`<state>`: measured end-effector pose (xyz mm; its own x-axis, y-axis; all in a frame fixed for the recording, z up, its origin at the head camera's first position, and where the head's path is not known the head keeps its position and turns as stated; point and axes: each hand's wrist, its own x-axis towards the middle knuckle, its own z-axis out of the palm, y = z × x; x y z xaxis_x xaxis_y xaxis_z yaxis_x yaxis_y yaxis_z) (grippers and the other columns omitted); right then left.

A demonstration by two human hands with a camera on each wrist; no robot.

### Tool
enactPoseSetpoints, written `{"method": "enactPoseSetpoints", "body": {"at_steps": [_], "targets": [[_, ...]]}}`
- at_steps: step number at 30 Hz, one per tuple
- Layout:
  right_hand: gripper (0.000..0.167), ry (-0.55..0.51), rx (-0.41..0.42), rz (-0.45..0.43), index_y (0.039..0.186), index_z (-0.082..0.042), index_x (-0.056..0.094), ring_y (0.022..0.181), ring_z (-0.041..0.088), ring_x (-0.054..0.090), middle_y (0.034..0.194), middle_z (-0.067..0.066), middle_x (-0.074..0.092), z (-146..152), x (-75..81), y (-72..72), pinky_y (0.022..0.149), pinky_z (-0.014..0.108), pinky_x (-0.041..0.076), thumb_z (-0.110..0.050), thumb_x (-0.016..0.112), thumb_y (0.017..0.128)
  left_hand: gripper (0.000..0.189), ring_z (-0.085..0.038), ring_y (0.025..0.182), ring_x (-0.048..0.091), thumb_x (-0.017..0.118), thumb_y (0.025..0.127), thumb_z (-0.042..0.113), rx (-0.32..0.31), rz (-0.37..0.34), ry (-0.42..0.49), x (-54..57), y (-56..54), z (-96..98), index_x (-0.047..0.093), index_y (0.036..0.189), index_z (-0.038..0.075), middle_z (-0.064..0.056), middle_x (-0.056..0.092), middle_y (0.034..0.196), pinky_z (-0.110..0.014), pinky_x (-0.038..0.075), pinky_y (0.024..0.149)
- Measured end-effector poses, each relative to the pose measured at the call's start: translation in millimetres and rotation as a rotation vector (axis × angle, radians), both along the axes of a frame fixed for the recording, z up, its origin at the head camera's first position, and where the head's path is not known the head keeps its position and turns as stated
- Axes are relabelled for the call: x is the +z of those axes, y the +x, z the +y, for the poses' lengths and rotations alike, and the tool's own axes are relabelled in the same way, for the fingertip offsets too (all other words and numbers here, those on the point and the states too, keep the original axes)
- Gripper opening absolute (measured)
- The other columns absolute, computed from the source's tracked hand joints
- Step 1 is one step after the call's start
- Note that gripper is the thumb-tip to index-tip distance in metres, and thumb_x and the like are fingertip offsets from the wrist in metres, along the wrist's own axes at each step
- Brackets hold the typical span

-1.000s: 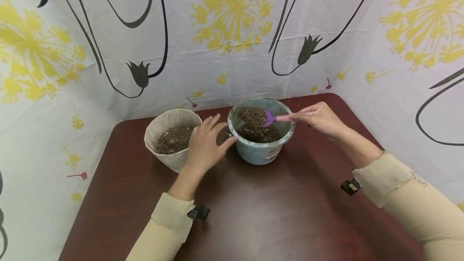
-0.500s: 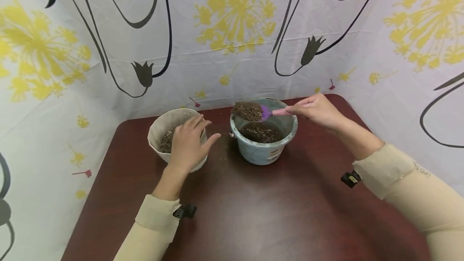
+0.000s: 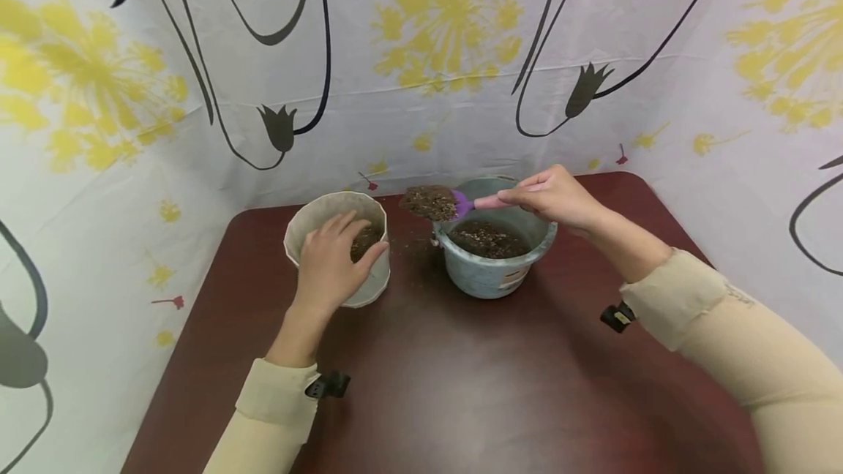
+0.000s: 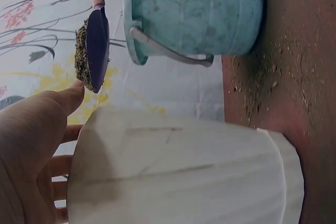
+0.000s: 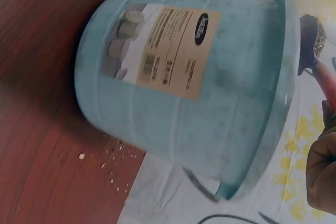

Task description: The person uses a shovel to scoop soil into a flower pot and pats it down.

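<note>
My right hand [image 3: 556, 200] grips the pink handle of a small purple trowel [image 3: 464, 205]. A heap of dark soil [image 3: 429, 202] sits on its blade, held above the gap between a white pot [image 3: 309, 219] and a blue-green bucket [image 3: 487, 278]. Over the white pot's near rim is my left hand [image 3: 329, 262], fingers spread and loosely bent, holding nothing. Whether it touches the rim I cannot tell. Soil shows inside both containers, partly hidden in the pot by the left hand. In the left wrist view the loaded trowel [image 4: 97, 45] is near the left thumb.
Both containers stand toward the back of a dark red table [image 3: 454, 379]. Spilled soil crumbs [image 4: 262, 77] lie between them. The bucket has a paper label [image 5: 168, 51] and a handle [image 4: 168, 51] hanging at its side. A patterned cloth [image 3: 408, 123] hangs behind.
The right hand has carried the soil-laden trowel left, from over the bucket toward the white pot. My left hand has moved left from between the containers to over the pot.
</note>
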<state>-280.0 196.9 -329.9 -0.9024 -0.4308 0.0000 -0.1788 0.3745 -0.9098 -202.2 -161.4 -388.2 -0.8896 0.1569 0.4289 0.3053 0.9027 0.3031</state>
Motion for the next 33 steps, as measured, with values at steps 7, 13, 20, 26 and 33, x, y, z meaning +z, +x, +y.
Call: {"method": "enactPoseSetpoints", "body": {"at_steps": [7, 13, 20, 26, 33], "targets": [[0.040, -0.009, 0.043, 0.003, 0.078, -0.002, 0.078, 0.049, 0.011, 0.008, 0.105, -0.002, 0.077, -17.3, -2.7, -7.9, 0.043, 0.031, 0.009, -0.037, 0.072, 0.095, 0.050, -0.037, 0.125, 0.058, 0.067, 0.093, 0.052, 0.030, 0.051, -0.009, 2.9, 3.7, -14.6, 0.072, 0.124, 0.012, -0.014, 0.063, 0.137, -0.064, 0.041, 0.101], [0.032, -0.001, 0.065, 0.019, 0.087, -0.006, 0.082, 0.052, 0.011, 0.011, 0.104, -0.002, 0.077, -35.1, -2.3, -12.2, 0.047, 0.031, 0.015, -0.035, 0.071, 0.096, 0.051, -0.038, 0.126, 0.057, 0.067, 0.093, 0.051, 0.068, 0.056, -0.015, 3.7, 9.4, -28.1, 0.071, 0.124, 0.010, -0.015, 0.062, 0.138, -0.064, 0.042, 0.098], [0.030, -0.053, 0.146, -0.020, 0.087, -0.005, 0.081, 0.054, 0.012, 0.021, 0.107, 0.001, 0.077, -62.0, -7.3, -18.6, 0.085, 0.029, 0.047, -0.031, 0.069, 0.098, 0.054, -0.038, 0.128, 0.054, 0.069, 0.093, 0.049, 0.127, 0.041, -0.010, -3.7, 20.4, -49.0, 0.070, 0.126, 0.006, -0.017, 0.060, 0.139, -0.064, 0.040, 0.100], [0.040, -0.046, 0.158, -0.017, 0.084, 0.004, 0.078, 0.058, 0.001, 0.050, 0.104, -0.001, 0.077, -85.2, -3.3, -23.4, 0.094, 0.029, 0.047, -0.032, 0.070, 0.097, 0.052, -0.038, 0.132, 0.051, 0.069, 0.093, 0.047, 0.162, 0.048, 0.005, -6.1, 24.1, -60.0, 0.070, 0.125, 0.006, -0.018, 0.060, 0.139, -0.065, 0.038, 0.100], [0.041, -0.020, 0.133, -0.021, 0.070, 0.003, 0.073, 0.048, 0.008, 0.027, 0.098, -0.004, 0.078, -110.7, -7.7, -20.5, 0.061, 0.019, 0.036, -0.030, 0.073, 0.095, 0.051, -0.040, 0.137, 0.045, 0.067, 0.094, 0.048, 0.201, 0.003, 0.039, -10.1, 32.6, -69.8, 0.071, 0.125, 0.007, -0.017, 0.059, 0.141, -0.068, 0.036, 0.101]]}}
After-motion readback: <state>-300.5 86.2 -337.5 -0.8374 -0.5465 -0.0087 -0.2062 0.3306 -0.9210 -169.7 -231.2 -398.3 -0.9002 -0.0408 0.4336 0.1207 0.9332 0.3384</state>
